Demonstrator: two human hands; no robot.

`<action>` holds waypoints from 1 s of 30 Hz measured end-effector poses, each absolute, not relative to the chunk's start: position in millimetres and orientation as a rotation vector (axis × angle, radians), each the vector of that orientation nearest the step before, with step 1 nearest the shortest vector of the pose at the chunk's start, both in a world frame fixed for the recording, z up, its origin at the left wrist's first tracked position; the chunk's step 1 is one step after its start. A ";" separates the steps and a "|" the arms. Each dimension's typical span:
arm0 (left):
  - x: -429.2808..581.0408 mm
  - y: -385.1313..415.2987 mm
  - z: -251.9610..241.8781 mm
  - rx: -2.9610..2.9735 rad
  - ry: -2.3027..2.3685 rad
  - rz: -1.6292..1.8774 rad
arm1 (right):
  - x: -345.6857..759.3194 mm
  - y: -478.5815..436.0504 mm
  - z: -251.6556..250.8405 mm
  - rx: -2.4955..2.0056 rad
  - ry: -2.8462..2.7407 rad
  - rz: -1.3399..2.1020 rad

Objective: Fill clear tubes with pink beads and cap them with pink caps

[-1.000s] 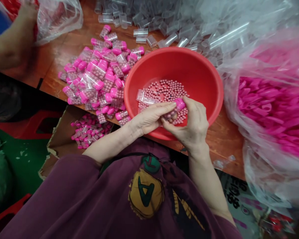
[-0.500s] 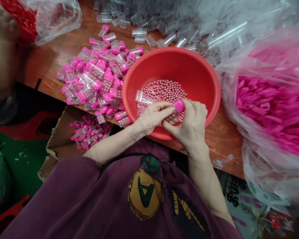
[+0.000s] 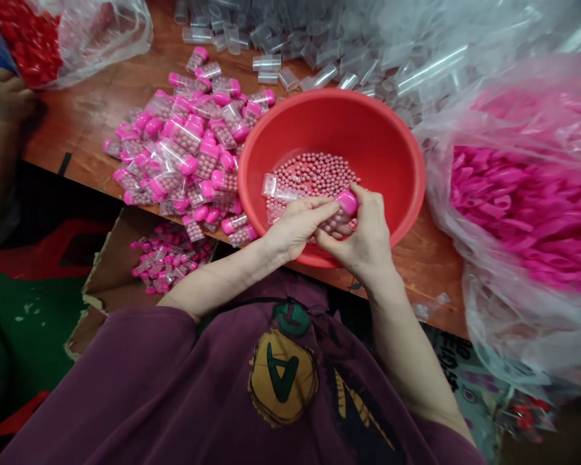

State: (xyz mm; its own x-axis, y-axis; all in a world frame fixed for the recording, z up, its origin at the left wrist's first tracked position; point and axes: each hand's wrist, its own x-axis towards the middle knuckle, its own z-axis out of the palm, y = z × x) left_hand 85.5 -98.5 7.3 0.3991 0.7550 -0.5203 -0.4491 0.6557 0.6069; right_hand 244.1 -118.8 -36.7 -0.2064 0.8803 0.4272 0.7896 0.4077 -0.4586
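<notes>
Over the near side of a red basin [image 3: 387, 139], both hands are closed on one clear plastic tube with a pink cap [image 3: 347, 202], full of pink beads. My left hand [image 3: 297, 226] pinches it just under the cap, thumb along its side. My right hand [image 3: 363, 236] grips it from the other side, with the index finger at the cap and the thumb low on the tube. Loose pink beads [image 3: 319, 169] cover part of the basin's floor. Among them lies a clear empty-looking tube [image 3: 270, 186]. The tube's lower end is partly hidden by my fingers.
Filled pink-capped tubes [image 3: 188, 142] are heaped left of the basin, and more lie in a cardboard box [image 3: 106, 278] below. Clear tubes [image 3: 290, 55] are piled behind. A plastic bag of pink caps [image 3: 527, 213] stands right. Another person's hand [image 3: 10, 93] is at far left, by red pieces [image 3: 29, 45].
My right index finger has lifted and straightened beside the cap, baring more of the beaded tube. The other person's hand at far left has moved lower. The view has shifted slightly.
</notes>
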 end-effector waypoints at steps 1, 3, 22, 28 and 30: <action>84.9 -97.8 6.4 0.394 0.851 0.787 | 244.1 -119.5 -36.3 -1.405 -2.010 0.235; 83.4 -96.3 5.8 0.379 0.834 0.803 | 244.6 -120.7 -34.8 -1.402 -1.975 0.295; 89.0 -105.9 -10.2 0.810 0.901 0.836 | 244.5 -105.6 -12.5 -1.717 -2.332 -0.177; 84.5 -101.8 6.8 0.573 0.875 0.789 | 237.7 -111.0 -3.8 -1.742 -2.286 -0.001; 83.8 -100.7 9.8 0.491 0.836 0.795 | 238.3 -113.9 -0.9 -1.711 -2.216 0.119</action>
State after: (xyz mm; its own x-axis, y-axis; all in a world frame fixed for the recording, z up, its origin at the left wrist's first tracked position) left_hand 83.8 -100.7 9.8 0.4178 0.7820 -0.4625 -0.4226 0.6179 0.6630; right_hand 238.3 -113.9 -0.9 -0.2185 0.9523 0.2131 0.9239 0.2722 -0.2690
